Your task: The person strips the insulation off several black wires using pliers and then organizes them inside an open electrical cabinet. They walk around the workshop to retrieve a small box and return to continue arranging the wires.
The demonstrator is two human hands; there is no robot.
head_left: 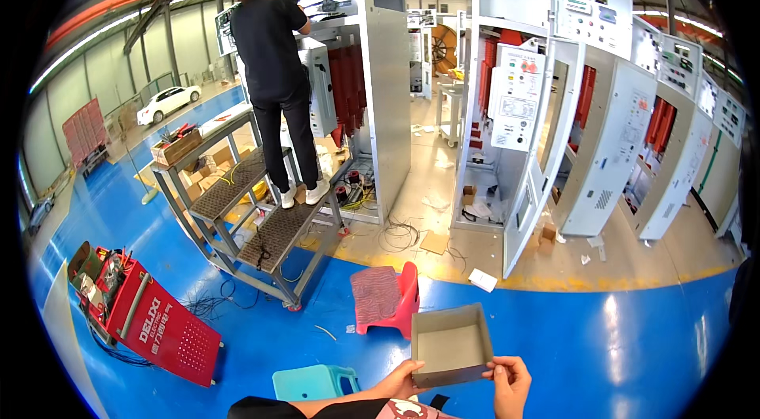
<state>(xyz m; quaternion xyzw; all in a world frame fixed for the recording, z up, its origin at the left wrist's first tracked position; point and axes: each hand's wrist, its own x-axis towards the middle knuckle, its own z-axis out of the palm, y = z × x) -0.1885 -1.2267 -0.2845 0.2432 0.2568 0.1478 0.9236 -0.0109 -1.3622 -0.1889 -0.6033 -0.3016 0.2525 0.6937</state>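
Observation:
An open, shallow grey-brown box [451, 378] is held in front of me at the lower centre, its inside facing up and nothing visible in it. My left hand [401, 379] grips its near left corner, the thumb over the rim. At the near right corner my right hand [511, 382] pinches the edge between thumb and bent fingers. Just beyond the box stands a small red chair [407, 292] with a patterned cloth [375, 292] on its seat. A turquoise plastic stool [309, 383] is left of my left hand.
A red tool cart [170, 324] stands at the left. A person [273, 63] is on a metal step platform [261, 249], working at a tall grey electrical cabinet [388, 94]. More cabinets with open doors [546, 174] line the right. Loose cables [398, 235] and scraps lie on the floor.

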